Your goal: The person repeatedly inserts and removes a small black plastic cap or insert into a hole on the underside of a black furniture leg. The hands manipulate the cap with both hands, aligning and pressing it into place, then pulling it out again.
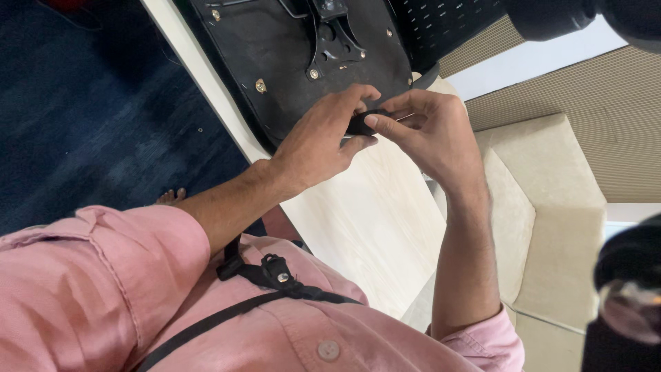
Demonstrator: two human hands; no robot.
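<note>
Left hand [320,141]: fingers curled tight around one small black part [359,124], thumb beneath it.
Right hand [427,131]: fingertips pinch the same part's other end.
Black part: between both hands, above the pale table [365,220], just beside the chair seat.
Chair seat [289,48]: one, black, underside up on the table.
Brass screws [260,86]: three visible.
Sofa [551,207]: one, cream.

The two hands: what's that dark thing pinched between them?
In the head view, a small black part sits between the left hand and the right hand. Fingers cover most of it, so its kind cannot be told.
</note>
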